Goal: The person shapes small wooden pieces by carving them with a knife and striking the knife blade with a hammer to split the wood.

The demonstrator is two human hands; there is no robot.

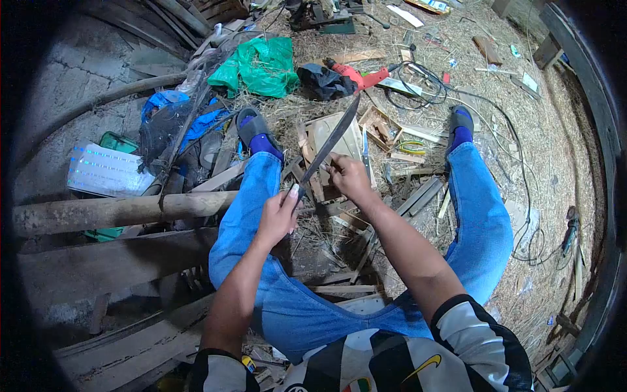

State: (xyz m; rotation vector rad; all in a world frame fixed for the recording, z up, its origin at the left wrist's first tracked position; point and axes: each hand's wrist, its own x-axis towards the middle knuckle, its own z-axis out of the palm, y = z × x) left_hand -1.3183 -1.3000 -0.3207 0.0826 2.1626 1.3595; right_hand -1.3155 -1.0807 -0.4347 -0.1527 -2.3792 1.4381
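A machete (332,142) with a long dark blade slants up and to the right between my knees, its tip pointing away from me. My left hand (279,215) is closed around its handle end, thumb along the top. Beside the blade's lower half, my right hand (349,176) has its fingers curled together close to the edge. Whatever those fingers pinch, if anything, is too small to make out. Under the blade lies a pale wooden board (323,134), with a knife (366,153) to its right.
A small wooden box (381,127) and yellow-handled pliers (411,148) lie beyond my right hand. A red power tool (359,75) with a black cord rests near a green plastic bag (261,65). A thick pole (124,212) runs along the left. Wood scraps and straw cover the ground.
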